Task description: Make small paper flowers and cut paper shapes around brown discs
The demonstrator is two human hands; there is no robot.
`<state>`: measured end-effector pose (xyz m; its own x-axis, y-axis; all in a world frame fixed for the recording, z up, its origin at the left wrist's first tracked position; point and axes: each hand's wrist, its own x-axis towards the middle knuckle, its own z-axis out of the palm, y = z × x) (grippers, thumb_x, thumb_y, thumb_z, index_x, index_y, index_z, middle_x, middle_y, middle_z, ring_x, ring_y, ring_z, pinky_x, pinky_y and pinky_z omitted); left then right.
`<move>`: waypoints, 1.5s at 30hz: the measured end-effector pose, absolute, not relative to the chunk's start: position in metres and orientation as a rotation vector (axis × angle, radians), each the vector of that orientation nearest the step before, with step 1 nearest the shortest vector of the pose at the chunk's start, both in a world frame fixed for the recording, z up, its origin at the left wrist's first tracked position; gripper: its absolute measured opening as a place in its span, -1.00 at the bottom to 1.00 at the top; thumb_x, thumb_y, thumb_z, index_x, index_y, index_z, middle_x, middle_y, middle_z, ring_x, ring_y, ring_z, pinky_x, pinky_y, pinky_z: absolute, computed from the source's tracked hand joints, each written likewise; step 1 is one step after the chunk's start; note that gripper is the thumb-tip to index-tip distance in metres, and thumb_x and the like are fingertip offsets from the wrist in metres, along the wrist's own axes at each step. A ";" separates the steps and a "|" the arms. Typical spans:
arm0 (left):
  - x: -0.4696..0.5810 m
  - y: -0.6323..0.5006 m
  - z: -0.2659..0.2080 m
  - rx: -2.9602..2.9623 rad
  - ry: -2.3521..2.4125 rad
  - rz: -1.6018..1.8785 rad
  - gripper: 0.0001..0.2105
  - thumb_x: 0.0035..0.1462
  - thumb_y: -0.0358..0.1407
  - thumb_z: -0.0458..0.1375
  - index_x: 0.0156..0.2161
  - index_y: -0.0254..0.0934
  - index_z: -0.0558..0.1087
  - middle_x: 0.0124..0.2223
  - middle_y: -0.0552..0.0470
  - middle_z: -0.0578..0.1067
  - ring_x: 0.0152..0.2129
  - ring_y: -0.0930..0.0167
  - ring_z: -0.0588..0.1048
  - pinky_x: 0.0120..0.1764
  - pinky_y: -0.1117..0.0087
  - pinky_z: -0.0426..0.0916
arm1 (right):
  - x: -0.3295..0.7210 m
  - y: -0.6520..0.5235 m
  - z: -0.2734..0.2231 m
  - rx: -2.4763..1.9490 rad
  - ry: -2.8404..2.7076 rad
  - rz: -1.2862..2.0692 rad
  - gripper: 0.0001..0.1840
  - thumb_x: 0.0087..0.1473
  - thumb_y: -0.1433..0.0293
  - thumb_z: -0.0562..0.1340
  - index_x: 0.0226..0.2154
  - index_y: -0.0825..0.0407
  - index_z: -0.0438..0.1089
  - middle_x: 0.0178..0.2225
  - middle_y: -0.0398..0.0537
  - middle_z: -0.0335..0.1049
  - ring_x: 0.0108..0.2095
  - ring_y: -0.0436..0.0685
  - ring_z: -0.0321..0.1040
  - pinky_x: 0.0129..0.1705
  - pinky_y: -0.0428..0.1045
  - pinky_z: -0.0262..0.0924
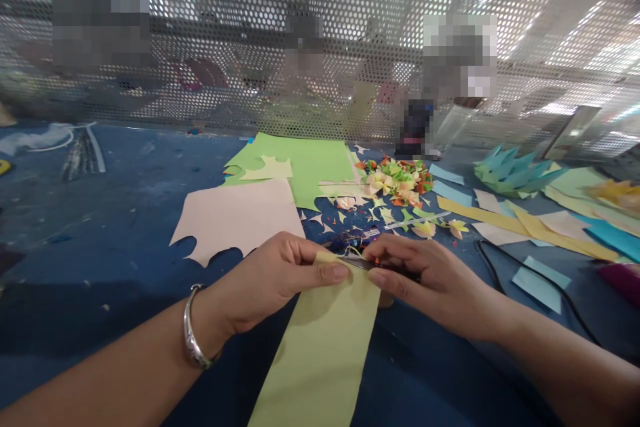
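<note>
My left hand pinches the top edge of a long pale yellow-green paper strip, thumb on top. The strip hangs down toward me past the bottom of the view. At its upper right, my right hand is closed round small scissors; only a metal blade shows, lying against the paper, and the handles are mostly hidden by the fingers. A thin curl of cut paper rises beside the blade. Just beyond the hands are many small paper offcuts and a dark glue gun-like tool, partly hidden.
A pink sheet with scalloped cuts overlaps a green sheet. Right of these sit a pile of paper flowers, a teal spiky paper form, yellow strips and a black cable. A perforated metal screen stands behind.
</note>
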<state>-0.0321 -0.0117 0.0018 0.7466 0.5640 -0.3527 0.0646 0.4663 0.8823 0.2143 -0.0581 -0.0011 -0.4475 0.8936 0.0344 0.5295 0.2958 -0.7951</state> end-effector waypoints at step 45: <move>-0.028 -0.014 0.001 1.051 0.731 0.291 -0.83 0.07 -0.23 0.42 -0.39 -0.33 0.64 -0.43 0.08 0.60 -0.54 0.56 0.46 -0.41 0.54 0.28 | 0.217 -0.058 0.000 -1.230 -2.185 0.907 -0.77 0.37 0.17 0.18 -0.15 -0.03 0.41 -0.36 -0.17 0.37 -0.41 0.00 0.22 -0.40 -0.09 0.13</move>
<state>-0.0278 -0.0139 0.0008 0.7324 0.5463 -0.4065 0.1184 0.4857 0.8661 0.2167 -0.0584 0.0005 -0.4874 0.8696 0.0788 0.5583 0.3797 -0.7376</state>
